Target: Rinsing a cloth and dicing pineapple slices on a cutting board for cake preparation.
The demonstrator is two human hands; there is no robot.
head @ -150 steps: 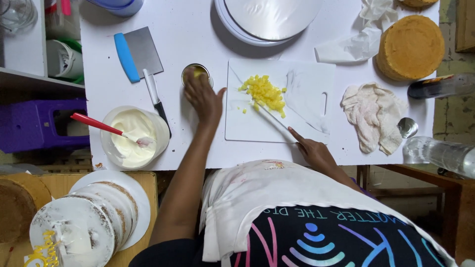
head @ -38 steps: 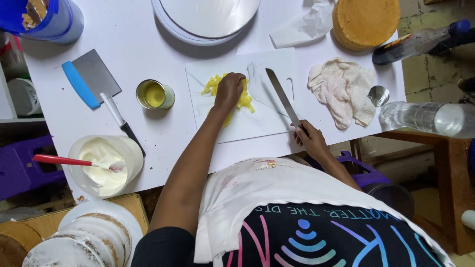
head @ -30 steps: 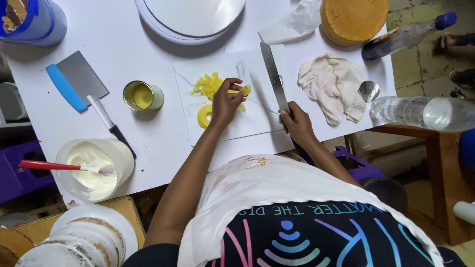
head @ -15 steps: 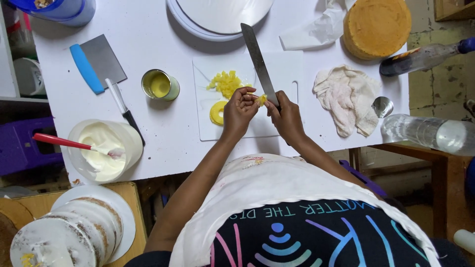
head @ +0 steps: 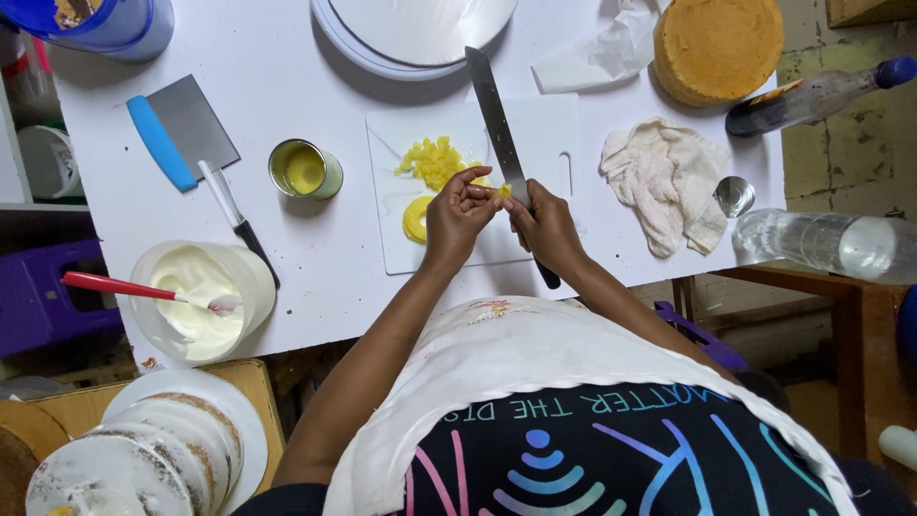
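The right hand (head: 546, 222) was closed around the black handle of a long knife (head: 499, 129), whose blade pointed away toward the far edge of the bench (head: 287, 57). The left hand (head: 457, 215) met it over the white cutting board (head: 544, 134), its fingertips pinched on a small yellow piece (head: 502, 191) right against the blade; whether the right fingers also touched that piece was hard to tell. A pile of chopped yellow fruit (head: 435, 161) lay on the board just beyond the hands, and a yellow ring slice (head: 415, 220) sat beside the left hand, toward the near edge.

Left of the board stood an open tin (head: 305, 170) with yellow inside, then a blue-handled scraper (head: 181, 134) and a black-handled spatula (head: 239, 222). Near the front left corner sat a tub of white cream (head: 201, 296) with a red-handled spatula (head: 124, 285) resting in it. A crumpled cloth (head: 664, 177) lay right of the board, with a round sponge cake (head: 718, 46) at the far right corner and a white turntable (head: 420, 29) at the far edge.
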